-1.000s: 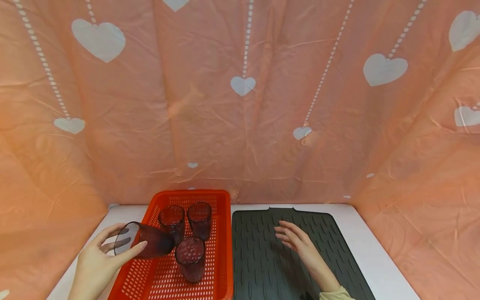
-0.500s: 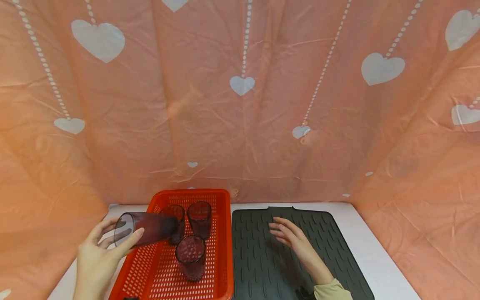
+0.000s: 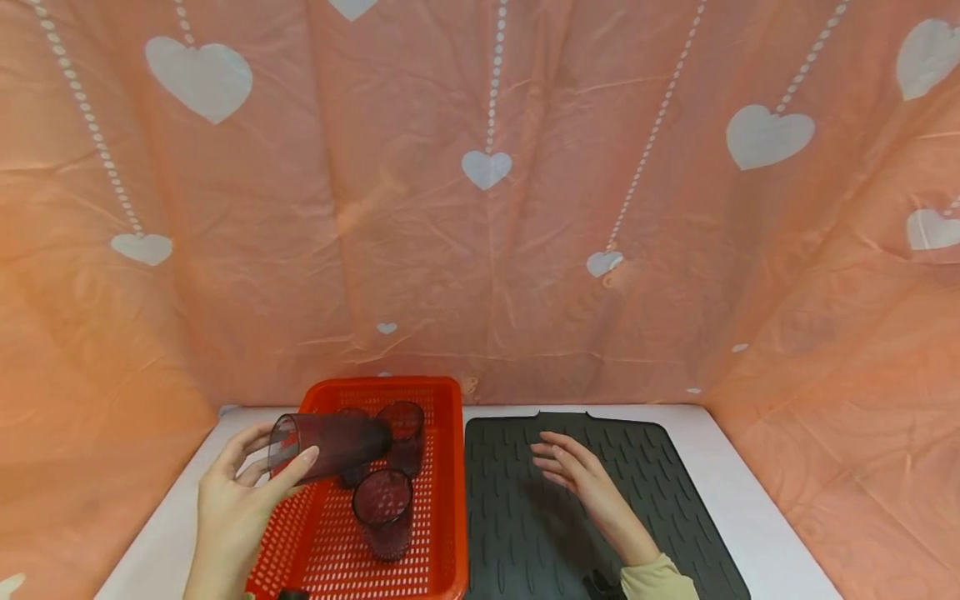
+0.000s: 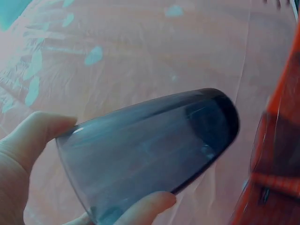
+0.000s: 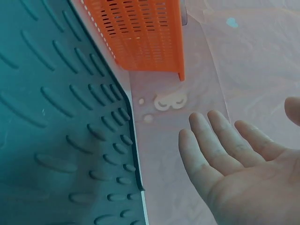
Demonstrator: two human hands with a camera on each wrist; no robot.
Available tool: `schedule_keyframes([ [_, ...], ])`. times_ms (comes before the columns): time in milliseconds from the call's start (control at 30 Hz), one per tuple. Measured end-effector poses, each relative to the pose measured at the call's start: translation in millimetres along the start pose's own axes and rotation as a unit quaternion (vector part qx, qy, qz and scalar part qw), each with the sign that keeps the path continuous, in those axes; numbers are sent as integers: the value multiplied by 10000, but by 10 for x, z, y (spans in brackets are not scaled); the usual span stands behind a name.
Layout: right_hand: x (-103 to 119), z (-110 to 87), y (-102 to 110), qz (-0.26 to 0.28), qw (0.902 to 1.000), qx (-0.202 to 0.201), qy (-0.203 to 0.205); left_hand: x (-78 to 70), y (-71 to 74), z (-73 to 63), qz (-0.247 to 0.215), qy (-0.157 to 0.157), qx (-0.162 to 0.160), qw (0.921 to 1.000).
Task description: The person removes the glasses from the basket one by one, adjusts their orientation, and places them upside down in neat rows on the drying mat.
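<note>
My left hand (image 3: 238, 500) grips a dark purple tinted drinking glass (image 3: 337, 446) near its rim. The glass lies tilted on its side, its mouth toward the palm and its thick base pointing right, above the red basket (image 3: 456, 517). In the left wrist view the thumb and fingers pinch the rim end of the glass (image 4: 145, 145). Three similar glasses stand upright in the basket; one glass (image 3: 384, 508) is at the front, another (image 3: 405, 433) at the back, and the third is mostly hidden behind the held one. My right hand (image 3: 585, 479) hovers with fingers extended over the dark ridged mat (image 3: 510, 533), holding nothing.
The basket and mat lie side by side on a white table (image 3: 750, 483). A pink curtain (image 3: 420, 250) with white hearts encloses the back and sides. In the right wrist view, the perforated basket wall (image 5: 140, 42) rises beyond the mat's edge.
My left hand has risen and moved right with the glass, which now overlaps the back glasses and lies closer to level. The right hand has drifted slightly left.
</note>
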State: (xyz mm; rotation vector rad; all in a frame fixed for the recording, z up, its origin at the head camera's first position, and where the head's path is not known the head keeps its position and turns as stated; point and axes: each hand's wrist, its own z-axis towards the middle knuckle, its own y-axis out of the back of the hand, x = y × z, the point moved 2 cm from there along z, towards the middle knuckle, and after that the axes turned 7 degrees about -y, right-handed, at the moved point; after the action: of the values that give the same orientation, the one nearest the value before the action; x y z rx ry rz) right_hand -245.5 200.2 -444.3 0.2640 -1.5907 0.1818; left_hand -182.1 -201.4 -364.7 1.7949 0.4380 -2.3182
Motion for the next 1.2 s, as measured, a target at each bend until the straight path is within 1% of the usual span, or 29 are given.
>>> schedule_keyframes([
  [133,42,35,-40,31,9999,91,55,-14,-157,-20,-641,42,309,9975],
  [267,87,73,-62,4,9999,123,44,-22,-337,-28,-1053,66,515,9931],
  [367,118,88,-68,32,9999,110,84,-10,-474,-42,-1197,94,689,9904],
  [533,153,85,-95,148,9997,136,108,51,-659,-90,-1268,282,934,9871],
  [633,167,75,-108,254,9996,145,62,96,-755,-108,-1329,478,1001,9849],
  [733,179,74,-113,358,9992,173,43,135,-844,-119,-1507,636,1003,9814],
  [867,208,90,-120,428,9986,300,80,165,-951,-118,-1728,750,1031,9767],
  [1033,269,120,-160,534,9976,421,132,192,-1063,-115,-1832,942,1101,9723],
  [1133,312,137,-197,673,9968,419,119,216,-1125,-129,-1888,1016,1093,9706],
  [1200,339,148,-225,734,9967,344,99,238,-1169,-138,-1906,1061,1107,9696],
])
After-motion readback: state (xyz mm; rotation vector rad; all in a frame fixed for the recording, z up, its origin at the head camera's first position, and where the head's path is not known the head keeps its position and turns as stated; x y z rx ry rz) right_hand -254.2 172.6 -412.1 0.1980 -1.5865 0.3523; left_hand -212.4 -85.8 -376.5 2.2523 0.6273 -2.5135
